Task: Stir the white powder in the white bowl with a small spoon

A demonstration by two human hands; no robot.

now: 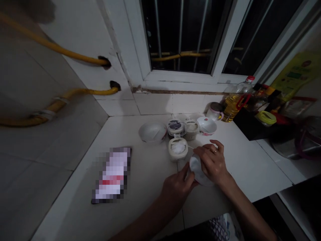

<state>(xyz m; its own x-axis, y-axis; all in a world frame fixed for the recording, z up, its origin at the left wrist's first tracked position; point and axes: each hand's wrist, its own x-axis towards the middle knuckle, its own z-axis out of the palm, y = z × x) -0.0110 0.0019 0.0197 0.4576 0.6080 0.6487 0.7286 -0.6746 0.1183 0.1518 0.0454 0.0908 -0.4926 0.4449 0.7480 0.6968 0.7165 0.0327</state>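
Note:
A small white bowl (197, 164) is between my two hands above the near part of the counter. My left hand (179, 184) grips its near left side, thumb and finger at the rim. Over the bowl's right side bends my right hand (213, 162), with a ring on one finger; its fingers press on the bowl, one finger raised, and its fingertips are partly hidden. Just beyond the hands stands an uncovered seasoning jar (178, 149) with white contents. A thin white handle (191, 147) sticks out between this jar and my right hand.
Behind are a larger white bowl (152, 131), two more seasoning jars (176, 126) and a small patterned bowl (207, 126). A phone (112, 175) lies left. An oil bottle (235, 100), a lidded mug (215, 111) and a black rack (247, 124) stand right. Yellow pipes (75, 92) cross the left wall.

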